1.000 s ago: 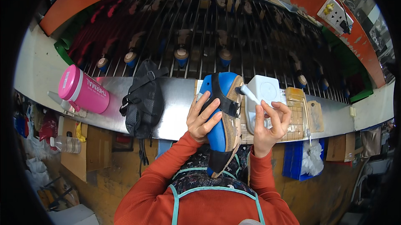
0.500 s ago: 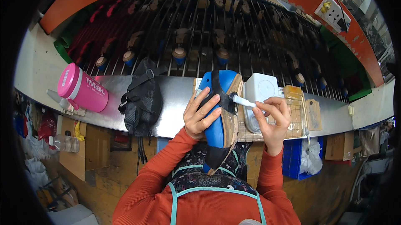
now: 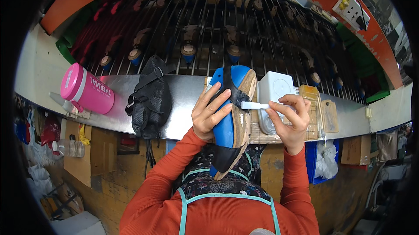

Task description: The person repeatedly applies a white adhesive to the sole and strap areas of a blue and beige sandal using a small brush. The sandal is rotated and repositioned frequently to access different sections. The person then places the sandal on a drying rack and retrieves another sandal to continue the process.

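Observation:
In front of my body a shoe on a blue last (image 3: 223, 123) is held up on its side, with black straps round it and its tan sole edge facing right. My left hand (image 3: 211, 110) grips it, the fingers spread over the blue last and a black strap. Between the thumb and fingers of my right hand (image 3: 291, 119) is a small white-handled brush (image 3: 255, 105). Its tip meets the black strap by the sole edge; the bristles are hard to make out. Just behind the brush stands a white plastic container (image 3: 276, 85) on a tray.
A rack of metal rods (image 3: 205, 29) carrying several lasted shoes lies beyond the metal ledge (image 3: 183, 91). On the ledge are a pink thermal jug (image 3: 94, 93) and a black mesh bag (image 3: 150, 101). A blue bin (image 3: 312, 160) with white plastic stands below right.
The brush has swung from a downward slant to nearly level, its tip staying at the strap. My right hand has shifted slightly right. The shoe is a little higher in view.

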A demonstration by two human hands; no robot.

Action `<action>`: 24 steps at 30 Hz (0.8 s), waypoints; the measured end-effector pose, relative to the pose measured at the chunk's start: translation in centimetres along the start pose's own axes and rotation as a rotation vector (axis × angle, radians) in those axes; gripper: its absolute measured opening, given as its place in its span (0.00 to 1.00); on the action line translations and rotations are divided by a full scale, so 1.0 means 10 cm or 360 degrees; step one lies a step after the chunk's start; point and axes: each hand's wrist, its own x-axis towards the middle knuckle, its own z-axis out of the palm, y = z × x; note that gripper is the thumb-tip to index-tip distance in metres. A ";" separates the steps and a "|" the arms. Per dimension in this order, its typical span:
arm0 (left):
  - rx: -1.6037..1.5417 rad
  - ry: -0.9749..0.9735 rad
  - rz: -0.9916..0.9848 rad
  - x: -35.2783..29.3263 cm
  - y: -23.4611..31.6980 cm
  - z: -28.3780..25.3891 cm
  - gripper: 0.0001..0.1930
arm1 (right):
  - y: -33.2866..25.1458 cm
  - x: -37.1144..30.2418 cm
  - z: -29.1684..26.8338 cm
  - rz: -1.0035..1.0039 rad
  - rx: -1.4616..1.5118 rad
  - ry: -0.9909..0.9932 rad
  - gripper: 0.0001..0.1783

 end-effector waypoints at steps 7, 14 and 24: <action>-0.0012 0.0012 0.0009 0.07 -0.05 -0.03 0.19 | -0.04 0.13 -0.14 -0.0100 0.0001 -0.0125 0.11; 0.0057 0.0024 0.0053 0.11 -0.04 -0.05 0.18 | -0.22 0.06 -0.15 0.0043 -0.0160 -0.0005 0.11; 0.0126 0.0015 0.0065 0.09 -0.03 -0.06 0.17 | -0.39 -0.03 -0.13 -0.0102 -0.0502 0.0148 0.15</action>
